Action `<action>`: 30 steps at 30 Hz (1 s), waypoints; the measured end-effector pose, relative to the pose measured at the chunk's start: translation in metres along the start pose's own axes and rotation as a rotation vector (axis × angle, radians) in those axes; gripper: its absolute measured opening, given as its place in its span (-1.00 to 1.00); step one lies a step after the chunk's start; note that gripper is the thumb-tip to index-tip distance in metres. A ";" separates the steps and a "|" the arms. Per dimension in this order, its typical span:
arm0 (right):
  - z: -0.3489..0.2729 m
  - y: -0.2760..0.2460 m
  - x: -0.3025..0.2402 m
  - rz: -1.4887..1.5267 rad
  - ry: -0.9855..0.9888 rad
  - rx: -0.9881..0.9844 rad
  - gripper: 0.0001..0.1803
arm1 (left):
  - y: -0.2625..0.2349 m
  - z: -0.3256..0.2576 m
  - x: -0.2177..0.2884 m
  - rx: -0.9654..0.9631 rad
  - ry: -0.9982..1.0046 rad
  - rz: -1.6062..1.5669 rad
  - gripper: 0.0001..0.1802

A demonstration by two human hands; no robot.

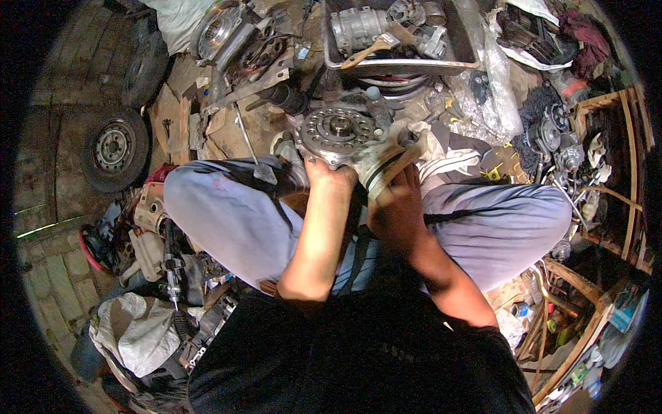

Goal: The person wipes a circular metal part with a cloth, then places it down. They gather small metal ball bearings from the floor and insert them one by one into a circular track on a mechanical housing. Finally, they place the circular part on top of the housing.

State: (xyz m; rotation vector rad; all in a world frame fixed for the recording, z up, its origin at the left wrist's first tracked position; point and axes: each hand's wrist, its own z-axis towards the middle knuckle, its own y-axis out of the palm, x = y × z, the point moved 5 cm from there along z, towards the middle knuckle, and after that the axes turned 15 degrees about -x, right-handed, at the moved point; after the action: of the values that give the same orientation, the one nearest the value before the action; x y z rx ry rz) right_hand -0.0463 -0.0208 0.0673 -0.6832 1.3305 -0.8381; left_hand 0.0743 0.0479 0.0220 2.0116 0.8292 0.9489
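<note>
We are steadying the round metal hub with our left hand closed on its rim; our right hand, clenched, is pressing a white rag against its side.

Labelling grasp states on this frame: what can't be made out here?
Head view only:
- Left hand: fingers curl behind the round metal part; grip unclear.
- Right hand: in shadow, fingers partly under a dirty cloth; contact unclear.
- Underside of the round part: hidden by hands and knees.
- Tray contents: far end cut off by the top edge.
- Clutter at right rim: dark, warped by fisheye, too small to identify.
</note>
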 end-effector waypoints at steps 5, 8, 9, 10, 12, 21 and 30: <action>0.001 0.001 -0.005 0.078 -0.001 -0.033 -0.38 | -0.006 -0.009 0.008 0.142 0.117 0.094 -0.52; 0.004 0.000 -0.012 0.073 -0.052 0.060 -0.37 | -0.012 -0.007 0.007 0.124 0.165 0.189 -0.56; 0.006 -0.001 -0.014 0.069 -0.038 0.063 -0.37 | -0.014 -0.004 0.007 0.102 0.144 0.146 -0.57; 0.008 -0.005 -0.018 0.066 -0.024 0.066 -0.38 | -0.016 -0.002 0.008 0.081 0.124 0.103 -0.58; 0.007 -0.005 -0.020 0.061 0.007 0.065 -0.39 | -0.022 0.001 0.007 0.069 0.105 0.081 -0.58; 0.003 -0.007 -0.020 0.064 0.144 0.092 -0.44 | -0.021 0.003 -0.001 0.074 0.092 0.100 -0.57; 0.003 -0.012 0.001 0.007 0.119 0.226 -0.63 | -0.010 -0.001 0.002 0.072 -0.051 0.028 -0.50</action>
State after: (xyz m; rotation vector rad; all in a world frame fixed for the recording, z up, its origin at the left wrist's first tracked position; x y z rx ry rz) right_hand -0.0446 -0.0284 0.0775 -0.4567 1.3178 -1.0183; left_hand 0.0722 0.0553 0.0146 2.1055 0.8205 0.8908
